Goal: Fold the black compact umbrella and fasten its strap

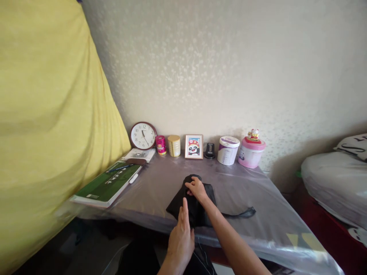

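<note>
A bundle of black fabric [179,202] lies near the front edge of the table, spread to both sides with a rolled or raised part in the middle. From its right side a black strip [239,215], like a strap, trails over the table. My right hand [196,188] is on top of the bundle, fingers bent and pinched at the fabric. My left hand [182,235] rests against its near side with fingers stretched out and thumb apart. What kind of item the fabric belongs to cannot be made out.
A green book [106,187] with a pen and brown case lies left. Along the wall stand a clock [143,135], pink tin [161,145], yellow-lidded jar [174,146], picture frame [194,146], black device [210,151], white tub [228,151] and pink-lidded tub [251,153].
</note>
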Demonstrator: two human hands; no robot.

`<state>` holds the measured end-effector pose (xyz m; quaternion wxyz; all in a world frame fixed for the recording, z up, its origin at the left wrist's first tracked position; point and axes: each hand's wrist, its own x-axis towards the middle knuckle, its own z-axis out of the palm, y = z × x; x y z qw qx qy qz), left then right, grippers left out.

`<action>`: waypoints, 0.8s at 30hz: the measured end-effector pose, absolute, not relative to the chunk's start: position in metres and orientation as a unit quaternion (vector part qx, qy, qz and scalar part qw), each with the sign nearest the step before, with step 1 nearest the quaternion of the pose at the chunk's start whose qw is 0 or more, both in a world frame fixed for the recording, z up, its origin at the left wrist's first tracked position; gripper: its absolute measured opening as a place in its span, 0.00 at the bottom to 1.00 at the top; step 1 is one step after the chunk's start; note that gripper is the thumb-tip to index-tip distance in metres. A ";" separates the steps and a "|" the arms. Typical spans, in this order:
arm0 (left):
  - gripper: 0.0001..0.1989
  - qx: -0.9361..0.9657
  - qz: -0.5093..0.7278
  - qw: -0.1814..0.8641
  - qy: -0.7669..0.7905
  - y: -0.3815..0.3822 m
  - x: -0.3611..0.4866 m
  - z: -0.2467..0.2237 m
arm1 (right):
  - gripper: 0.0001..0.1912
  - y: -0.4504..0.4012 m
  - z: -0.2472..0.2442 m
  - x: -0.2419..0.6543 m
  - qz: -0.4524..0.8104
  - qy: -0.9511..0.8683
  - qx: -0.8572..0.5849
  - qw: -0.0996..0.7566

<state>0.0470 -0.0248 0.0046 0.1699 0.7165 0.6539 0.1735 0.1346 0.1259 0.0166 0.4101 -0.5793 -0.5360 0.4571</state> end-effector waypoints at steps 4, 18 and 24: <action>0.43 0.735 0.105 0.121 0.659 -0.026 0.050 0.007 | 0.25 0.127 0.016 0.134 0.450 -0.551 -0.584 0.391; 0.32 0.724 0.079 0.105 0.677 -0.026 0.051 0.004 | 0.11 0.076 0.026 0.149 0.294 -0.763 -0.424 0.390; 0.30 0.715 0.105 0.130 0.679 -0.025 0.050 0.000 | 0.14 0.064 0.011 0.166 0.177 -0.829 -0.352 0.397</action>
